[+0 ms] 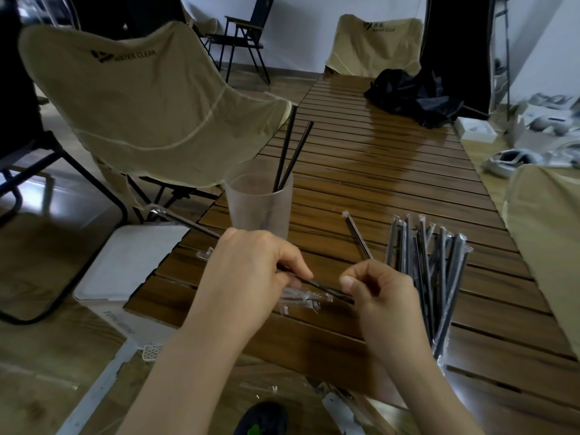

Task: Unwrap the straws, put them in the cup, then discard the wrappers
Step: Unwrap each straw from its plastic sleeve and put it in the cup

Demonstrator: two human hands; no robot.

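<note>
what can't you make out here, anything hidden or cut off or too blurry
Head view only:
- Straw held between the left hand and right hand: both ends hidden in the fingers, so whether any wrapper remains on it is unclear.
- Cup: frosted wall hides the lower ends of the two straws.
- Wrapped straw pile: overlapping, count unclear.
- White bin: partly behind the table edge, contents unseen.

Slatted wooden table [392, 171], beige camp chairs [150, 98], white wall [307, 26]
</note>
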